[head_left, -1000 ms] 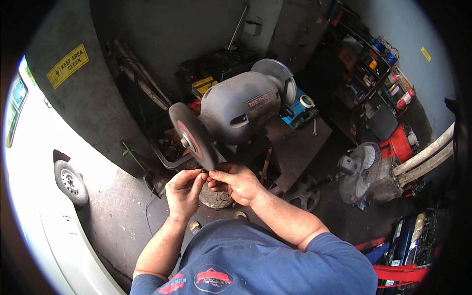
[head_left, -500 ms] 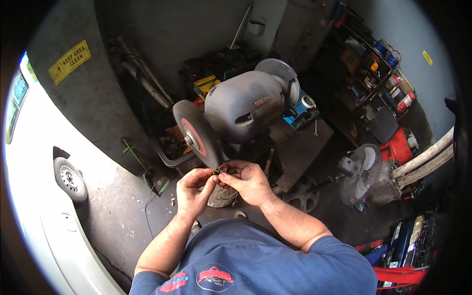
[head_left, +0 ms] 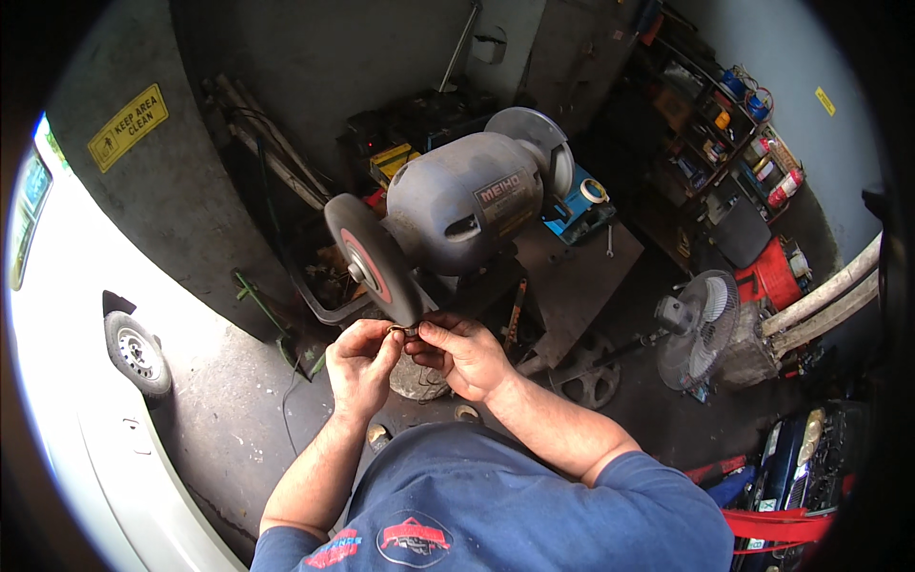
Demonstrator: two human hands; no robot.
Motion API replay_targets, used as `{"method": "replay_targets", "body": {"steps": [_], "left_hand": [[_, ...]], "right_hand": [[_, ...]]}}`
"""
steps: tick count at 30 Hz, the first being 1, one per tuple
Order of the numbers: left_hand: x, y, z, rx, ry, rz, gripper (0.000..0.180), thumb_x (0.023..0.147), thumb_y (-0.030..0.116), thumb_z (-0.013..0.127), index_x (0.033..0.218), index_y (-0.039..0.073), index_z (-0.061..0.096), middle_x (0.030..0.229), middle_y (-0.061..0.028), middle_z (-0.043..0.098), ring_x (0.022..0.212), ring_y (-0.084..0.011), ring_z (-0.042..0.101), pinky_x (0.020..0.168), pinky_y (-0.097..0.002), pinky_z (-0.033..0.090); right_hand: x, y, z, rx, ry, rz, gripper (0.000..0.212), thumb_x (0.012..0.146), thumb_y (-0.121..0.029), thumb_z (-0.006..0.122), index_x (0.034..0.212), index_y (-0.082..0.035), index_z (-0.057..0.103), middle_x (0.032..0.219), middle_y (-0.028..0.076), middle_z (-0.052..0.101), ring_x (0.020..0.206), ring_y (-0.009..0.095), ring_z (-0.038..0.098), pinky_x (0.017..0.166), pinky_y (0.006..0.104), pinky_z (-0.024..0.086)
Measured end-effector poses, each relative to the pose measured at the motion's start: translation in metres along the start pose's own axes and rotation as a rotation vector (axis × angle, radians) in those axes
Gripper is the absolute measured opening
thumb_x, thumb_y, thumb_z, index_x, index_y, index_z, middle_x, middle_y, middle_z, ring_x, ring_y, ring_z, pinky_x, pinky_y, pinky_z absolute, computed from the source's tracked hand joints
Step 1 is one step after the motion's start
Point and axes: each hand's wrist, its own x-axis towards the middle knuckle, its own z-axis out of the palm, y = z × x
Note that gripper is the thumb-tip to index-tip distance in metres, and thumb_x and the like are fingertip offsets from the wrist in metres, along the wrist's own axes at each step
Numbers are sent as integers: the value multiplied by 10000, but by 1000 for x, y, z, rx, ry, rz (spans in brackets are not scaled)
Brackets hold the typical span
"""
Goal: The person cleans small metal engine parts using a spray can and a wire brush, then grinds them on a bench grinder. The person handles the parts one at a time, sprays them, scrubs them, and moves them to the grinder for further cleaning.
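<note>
A small curved metal part [head_left: 410, 332], too small to name surely, is pinched between both my hands just below the rim of a grinding wheel. My left hand [head_left: 362, 360] grips its left end with thumb and fingers. Thumb and forefinger of my right hand [head_left: 464, 355] close on its right end. The grinding wheel [head_left: 404, 291], dark with a red centre disc, sits on the left side of a grey bench grinder [head_left: 448, 195]. The part is at the wheel's lower edge; whether the two touch I cannot tell.
Right of the grinder are a metal plate [head_left: 596, 276], a blue box [head_left: 577, 214] and a wrench [head_left: 610, 240]. A pedestal fan [head_left: 701, 329] stands farther right, near cluttered shelves [head_left: 715, 133]. A white car [head_left: 105, 400] fills the left side.
Both hands have shifted slightly left with the metal part, and more of the part shows between the fingertips. The whole view has moved a little, so the grinder appears farther left.
</note>
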Motion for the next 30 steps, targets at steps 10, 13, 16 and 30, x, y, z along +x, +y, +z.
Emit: {"method": "replay_targets", "body": {"steps": [10, 13, 16, 30], "left_hand": [[-4, -2, -10, -64, 39, -94, 156, 887, 96, 738, 966, -36, 714, 844, -44, 708, 771, -82, 645, 721, -237, 527], [-3, 0, -9, 5, 41, -85, 154, 882, 91, 740, 967, -35, 717, 831, -36, 704, 764, -77, 641, 712, -231, 522], [-3, 1, -5, 11, 28, -79, 151, 877, 86, 742, 965, -33, 719, 820, -32, 700, 755, -73, 636, 704, -227, 516], [-10, 16, -22, 231, -53, 336, 82, 817, 2, 721, 888, -16, 684, 855, -71, 682, 794, -130, 643, 709, -264, 524]], "right_hand": [[8, 3, 4, 20, -15, 43, 218, 954, -142, 650, 1113, 7, 657, 1011, 87, 706, 895, 146, 695, 781, 235, 585], [7, 4, 4, 42, -19, 52, 214, 958, -138, 643, 1118, 4, 656, 1017, 83, 706, 901, 143, 692, 785, 237, 584], [4, 2, 0, 52, -11, 47, 203, 962, -132, 636, 1119, -5, 658, 1024, 78, 706, 905, 141, 691, 786, 240, 583], [-15, 7, 15, 51, -72, -26, 148, 955, -71, 631, 1101, -50, 634, 1033, 86, 691, 909, 200, 708, 783, 293, 608]]}}
